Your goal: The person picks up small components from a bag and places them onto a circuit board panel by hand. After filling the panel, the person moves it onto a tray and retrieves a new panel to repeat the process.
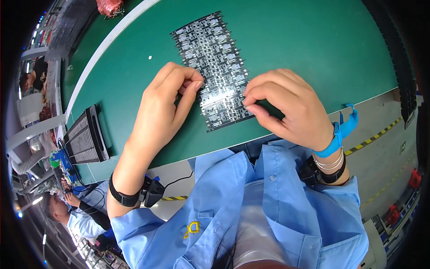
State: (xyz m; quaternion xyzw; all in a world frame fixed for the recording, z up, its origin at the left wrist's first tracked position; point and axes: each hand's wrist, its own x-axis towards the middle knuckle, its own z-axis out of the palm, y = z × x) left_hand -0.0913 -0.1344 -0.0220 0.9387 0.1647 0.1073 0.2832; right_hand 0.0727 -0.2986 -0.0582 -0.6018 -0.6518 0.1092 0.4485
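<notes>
A long panel of circuit boards (214, 58), black and silver with small tabs along both long sides, lies slightly slanted on the green tabletop (304, 40). At its left edge, a little below the middle, my left hand (163, 98) pinches with thumb and forefinger. My right hand (286, 103) is closed at the opposite edge, its thumb and fingertips drawn together on the rim. The fingertips partly cover the edges they touch. Bright glare lies on the panel between my hands.
A black slotted rack (85, 136) stands at the table's left edge. Another dark slotted strip (394, 54) runs along the far right. A small white disc (150, 57) lies left of the panel, and a red bundle (109, 6) sits at the upper left. A co-worker (74, 215) is at lower left.
</notes>
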